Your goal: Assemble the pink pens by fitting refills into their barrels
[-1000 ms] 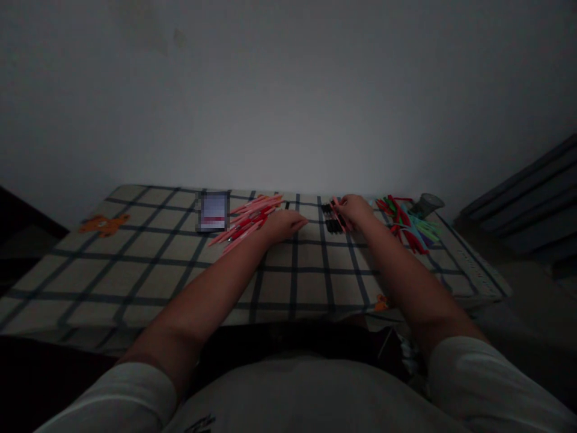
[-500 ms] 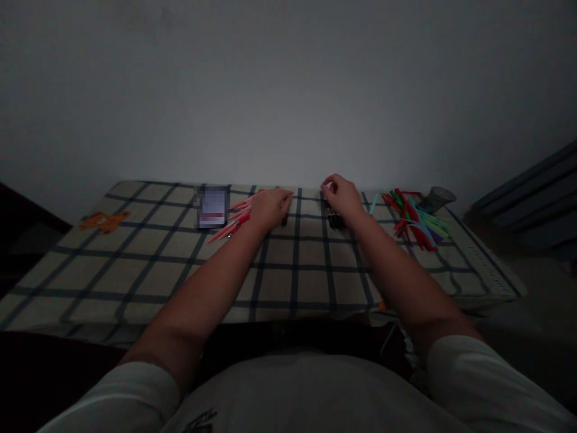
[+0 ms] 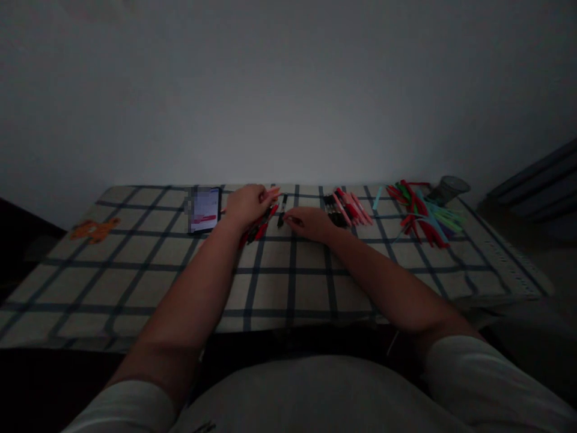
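Note:
My left hand (image 3: 247, 206) is closed around pink pens (image 3: 271, 195), whose ends stick out past the fingers. Beneath and beside it lies a loose bunch of red and black pens (image 3: 261, 226), partly covered by the hand. My right hand (image 3: 312, 224) has its fingertips pinched together at the lower part of a black pen (image 3: 283, 209), a little right of that bunch. Farther right, several pens (image 3: 350, 209) lie side by side in a row, black ones at the left and pink and red ones at the right.
On the checked tablecloth (image 3: 311, 288), a phone (image 3: 206, 210) with a lit screen lies left of my left hand. An orange bear-shaped piece (image 3: 94, 230) is at the far left. Coloured strips (image 3: 424, 216) are heaped at the right, beside a clear cup (image 3: 451, 189). A wall stands behind.
My right hand has moved left and toward me, from the pen row to the black pen, uncovering the row. My left hand has shifted slightly left, and pink pens now show in its fingers.

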Available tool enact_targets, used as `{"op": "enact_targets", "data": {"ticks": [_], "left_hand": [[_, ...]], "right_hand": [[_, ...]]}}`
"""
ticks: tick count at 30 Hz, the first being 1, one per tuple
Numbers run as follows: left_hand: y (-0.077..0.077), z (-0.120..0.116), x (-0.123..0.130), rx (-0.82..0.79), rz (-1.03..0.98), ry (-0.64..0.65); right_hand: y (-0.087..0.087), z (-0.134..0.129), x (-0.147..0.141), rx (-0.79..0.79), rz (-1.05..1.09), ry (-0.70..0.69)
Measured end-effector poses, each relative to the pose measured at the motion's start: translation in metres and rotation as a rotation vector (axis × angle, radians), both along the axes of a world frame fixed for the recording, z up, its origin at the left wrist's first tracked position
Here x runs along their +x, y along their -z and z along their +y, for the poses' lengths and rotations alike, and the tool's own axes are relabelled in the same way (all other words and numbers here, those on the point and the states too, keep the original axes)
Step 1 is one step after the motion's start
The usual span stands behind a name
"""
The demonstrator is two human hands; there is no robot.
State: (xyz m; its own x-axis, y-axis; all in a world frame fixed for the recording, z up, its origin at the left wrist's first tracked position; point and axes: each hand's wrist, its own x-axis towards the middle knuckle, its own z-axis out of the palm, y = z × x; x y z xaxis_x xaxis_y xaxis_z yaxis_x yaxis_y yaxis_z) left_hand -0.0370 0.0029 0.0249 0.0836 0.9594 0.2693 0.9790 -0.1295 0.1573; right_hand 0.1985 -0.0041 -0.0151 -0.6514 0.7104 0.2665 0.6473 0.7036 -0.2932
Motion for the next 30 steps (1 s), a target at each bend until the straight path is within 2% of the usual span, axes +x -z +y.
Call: {"op": "enact_targets", "data": {"ticks": [3,7,10,15,18,21,23,25,27,30], "left_hand": [[0.000,-0.003,0.007,-0.052,0.085,0.129],[0.003,-0.008,0.021,-0.068,0.174,0.188],[0.005,-0.012,0.031,-0.138,0.232,0.141],[0.009,-0.010,0.036,-0.149,0.223,0.126],[0.009,-0.009,0.034,-0.081,0.154,0.095],[0.006,-0.012,0.031,0.042,0.024,0.051],[0.005,-0.014,0.029,0.091,-0.028,0.115],[0.006,-0.015,0.028,0.116,-0.009,0.251],[0.009,-0.014,0.027,0.134,0.018,0.342],[0.013,-0.012,0.026,0.132,0.022,0.407]], "right_hand": [[0.000,0.001,0.001,-0.014,0.015,-0.046],[0.005,0.008,0.004,-0.058,0.049,-0.092],[0.007,0.011,0.006,-0.075,0.085,-0.102],[0.007,0.012,0.006,-0.063,0.132,-0.050],[0.007,0.015,0.002,-0.105,0.285,0.020],[0.005,0.018,-0.001,-0.235,0.544,0.147],[0.002,0.020,-0.001,-0.326,0.720,0.238],[-0.001,0.022,0.000,-0.396,0.856,0.310],[-0.003,0.022,0.001,-0.417,0.937,0.362],[-0.004,0.024,0.004,-0.414,0.976,0.396]]}}
